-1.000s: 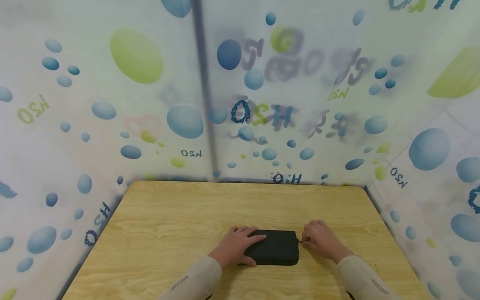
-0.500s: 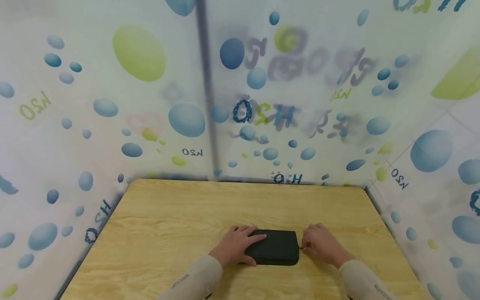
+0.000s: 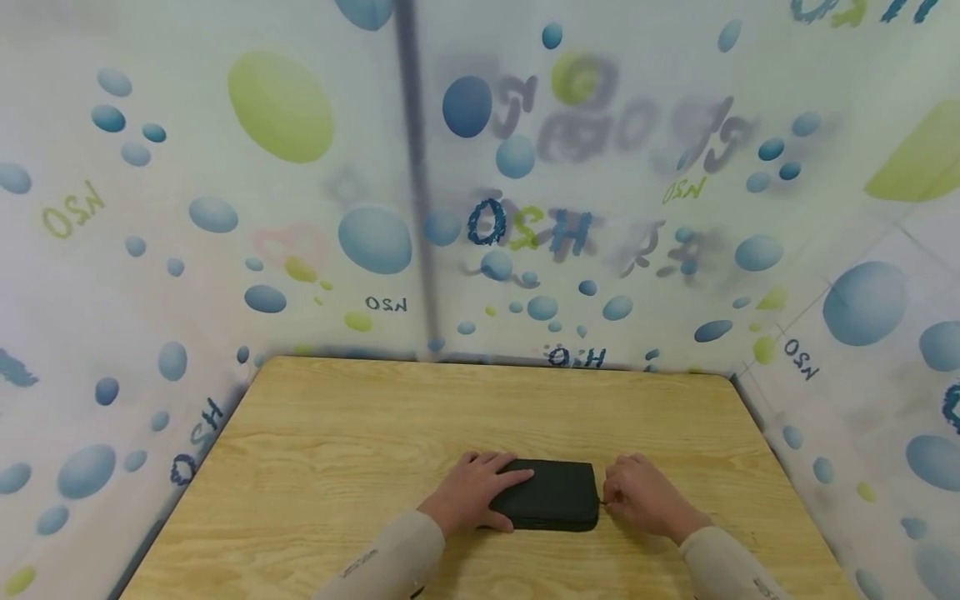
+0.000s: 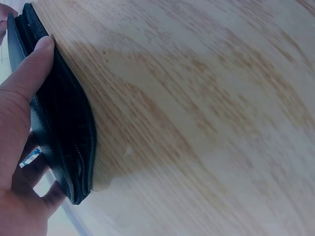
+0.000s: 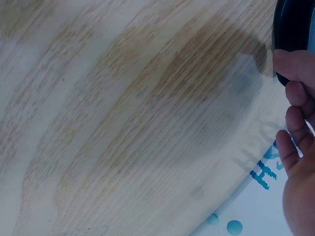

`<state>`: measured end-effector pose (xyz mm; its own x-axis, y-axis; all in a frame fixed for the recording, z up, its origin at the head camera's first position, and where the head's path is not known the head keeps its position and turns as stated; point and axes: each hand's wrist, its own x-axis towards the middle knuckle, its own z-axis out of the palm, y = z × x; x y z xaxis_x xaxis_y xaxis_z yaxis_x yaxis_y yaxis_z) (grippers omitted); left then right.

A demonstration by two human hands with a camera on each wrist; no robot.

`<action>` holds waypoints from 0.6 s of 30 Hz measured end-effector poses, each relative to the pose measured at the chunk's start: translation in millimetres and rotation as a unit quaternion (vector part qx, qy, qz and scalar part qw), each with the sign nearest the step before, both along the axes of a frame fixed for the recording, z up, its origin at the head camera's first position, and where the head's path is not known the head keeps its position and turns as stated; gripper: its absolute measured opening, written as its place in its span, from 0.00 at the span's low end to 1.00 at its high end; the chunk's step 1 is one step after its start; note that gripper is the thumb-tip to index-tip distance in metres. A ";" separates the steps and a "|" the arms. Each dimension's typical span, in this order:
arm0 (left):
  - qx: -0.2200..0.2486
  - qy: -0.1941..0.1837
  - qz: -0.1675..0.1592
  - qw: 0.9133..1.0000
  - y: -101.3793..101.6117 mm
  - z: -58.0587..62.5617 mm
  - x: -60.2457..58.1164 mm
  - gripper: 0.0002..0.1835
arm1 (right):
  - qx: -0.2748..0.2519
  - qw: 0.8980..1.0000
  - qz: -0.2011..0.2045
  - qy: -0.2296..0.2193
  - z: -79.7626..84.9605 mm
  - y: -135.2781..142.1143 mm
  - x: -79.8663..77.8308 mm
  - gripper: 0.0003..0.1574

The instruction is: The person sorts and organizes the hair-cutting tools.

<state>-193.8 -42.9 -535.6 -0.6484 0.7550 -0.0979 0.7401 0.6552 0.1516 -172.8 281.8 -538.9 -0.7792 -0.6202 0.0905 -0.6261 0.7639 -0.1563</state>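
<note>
A black zip-around wallet (image 3: 551, 492) lies flat on the table. My left hand (image 3: 468, 492) holds its left end, fingers spread over the top and thumb at the near edge. In the left wrist view, the thumb of this hand (image 4: 19, 103) presses the side of the wallet (image 4: 64, 113), where zipper teeth show along a gap. At the right end, my right hand (image 3: 641, 496) pinches the small zipper pull (image 3: 603, 502). In the right wrist view, thumb and forefinger of that hand (image 5: 305, 123) meet at the corner of the wallet (image 5: 291, 29); the pull is hidden there.
The wood-grain table (image 3: 337, 417) stretches around the wallet. Behind it and on both sides rise white wall sheets (image 3: 300, 217) printed with blue and green bubbles and mirrored lettering.
My right hand has moved slightly toward me along the wallet's right end, bringing the zipper pull with it. The left hand and wallet stay in place.
</note>
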 end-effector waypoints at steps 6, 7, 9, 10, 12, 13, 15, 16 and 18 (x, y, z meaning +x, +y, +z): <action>0.002 0.004 0.000 1.000 0.5 -0.8 -0.1 0.43 | -0.002 1.000 0.013 0.016 0.6 -1.8 1.6 0.15; 0.002 0.003 0.001 1.000 0.5 -0.9 -0.1 0.43 | -0.001 1.000 0.015 0.017 0.8 -2.1 1.8 0.16; 0.001 0.004 0.000 1.000 -0.1 -2.0 -0.6 0.43 | 0.001 1.000 0.016 0.018 1.4 -2.9 2.1 0.16; 0.001 0.005 -0.001 1.000 -0.3 -2.7 -1.0 0.43 | 0.003 1.000 0.016 0.020 1.7 -3.4 2.1 0.16; -0.001 0.008 -0.001 1.000 -0.6 -3.9 -1.7 0.43 | 0.005 1.000 0.016 0.019 1.6 -4.3 2.2 0.16; -0.001 0.010 -0.001 1.000 -0.7 -4.8 -2.2 0.43 | 0.007 1.000 0.013 0.018 1.3 -4.7 2.2 0.16; -0.005 0.013 -0.002 1.000 -0.7 -5.3 -2.4 0.43 | 0.011 1.000 0.005 0.008 -0.4 -4.9 2.2 0.15; -0.005 0.015 -0.003 1.000 -0.9 -5.3 -2.4 0.43 | 0.010 1.000 0.002 0.003 -1.1 -5.1 2.4 0.15; -0.009 0.015 -0.003 1.000 -0.9 -5.5 -1.9 0.43 | 0.010 1.000 -0.002 -0.005 -2.6 -5.5 3.4 0.15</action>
